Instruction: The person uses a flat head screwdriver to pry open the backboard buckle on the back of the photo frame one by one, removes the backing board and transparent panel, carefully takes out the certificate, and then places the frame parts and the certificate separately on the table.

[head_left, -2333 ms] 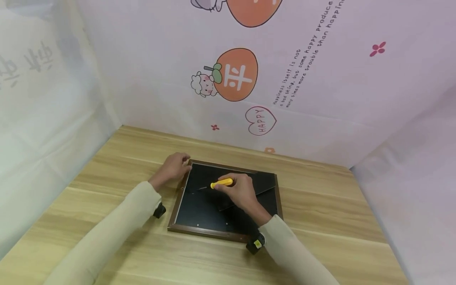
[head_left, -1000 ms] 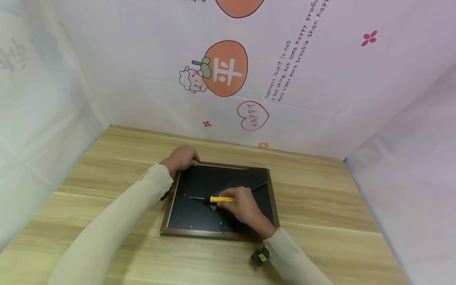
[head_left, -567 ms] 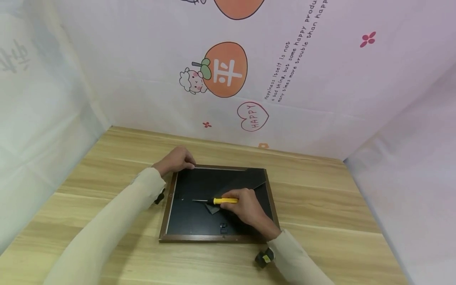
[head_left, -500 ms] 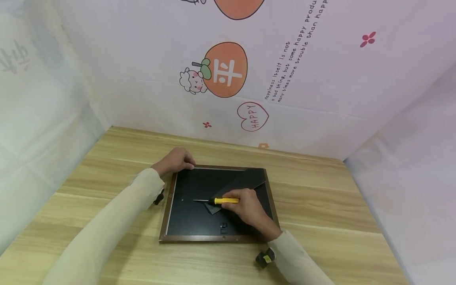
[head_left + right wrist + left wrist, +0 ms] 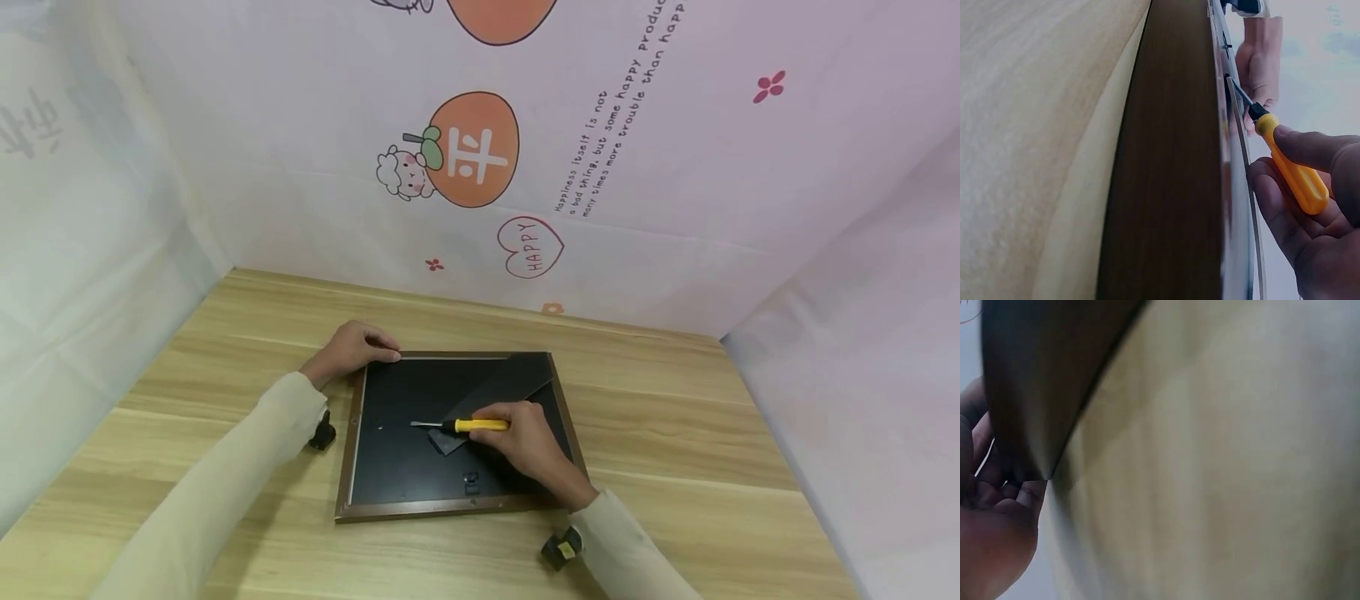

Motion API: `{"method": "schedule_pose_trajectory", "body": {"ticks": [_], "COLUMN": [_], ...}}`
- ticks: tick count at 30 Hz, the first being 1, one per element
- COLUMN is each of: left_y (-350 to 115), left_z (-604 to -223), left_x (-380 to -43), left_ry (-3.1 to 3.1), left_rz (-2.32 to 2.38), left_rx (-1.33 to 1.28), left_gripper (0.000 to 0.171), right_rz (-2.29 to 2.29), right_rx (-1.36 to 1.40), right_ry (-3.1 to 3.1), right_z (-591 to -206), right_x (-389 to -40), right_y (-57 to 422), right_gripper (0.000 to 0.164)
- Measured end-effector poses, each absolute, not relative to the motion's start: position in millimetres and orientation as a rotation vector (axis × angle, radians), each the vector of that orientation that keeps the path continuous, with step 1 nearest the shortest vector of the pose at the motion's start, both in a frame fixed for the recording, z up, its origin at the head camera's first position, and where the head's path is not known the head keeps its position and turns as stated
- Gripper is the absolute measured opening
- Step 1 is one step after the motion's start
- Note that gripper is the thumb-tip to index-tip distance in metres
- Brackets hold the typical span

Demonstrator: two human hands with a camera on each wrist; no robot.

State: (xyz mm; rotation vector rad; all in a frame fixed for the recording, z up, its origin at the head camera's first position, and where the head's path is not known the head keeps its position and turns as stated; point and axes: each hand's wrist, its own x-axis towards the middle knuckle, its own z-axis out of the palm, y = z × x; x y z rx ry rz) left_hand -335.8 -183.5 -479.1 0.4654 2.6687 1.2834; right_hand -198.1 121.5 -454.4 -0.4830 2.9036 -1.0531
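The right hand has its fingers wrapped round the screwdriver, gripping it by the yellow handle with the metal end pointing to 9 o'clock. In the inspector's judgement, the step in hand is tool work on the fittings at the back of the picture frame. The next move appears to call for seating the tip squarely on a fitting and working it with light force while the frame is steadied. Whether the tip touches the backing panel cannot be confirmed.

Immediately beneath the screwdriver, to 8 o'clock of those fingers, lies the end of the stand leg, which runs up towards 1 o'clock. The panel extends on every side, carrying a dark clip near 6 o'clock and a small bright spot near 9.

The left hand, at 11 o'clock, holds the frame's far corner with bent fingers. The frame lies flat, panel side up, on the wood-grain tabletop, patterned sheeting standing beyond at 12.
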Motion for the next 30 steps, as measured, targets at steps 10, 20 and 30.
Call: {"method": "schedule_pose_trajectory", "body": {"ticks": [10,20,30], "left_y": [-201.0,-213.0,-206.3], "left_z": [-491.9,-490.8,-492.2], "left_x": [-332.8,-319.4,-305.0], "left_ry": [2.511,2.563,2.770], "left_rz": [1.488,1.432,1.438], "left_rx": [0.381,0.467,0.462], "left_gripper": [0.028,0.025,0.019], "right_rz": [-1.111,-1.135,-1.186], "right_rx": [-0.440,-0.327,-0.361], "right_ry": [2.908,2.951,2.957], "right_z": [-459.9,-464.2,-465.8], "right_x": [-200.7,-205.2,-207.0], "right_y": [123.4,127.0,128.1], "right_gripper": [0.020,0.020,0.021]}}
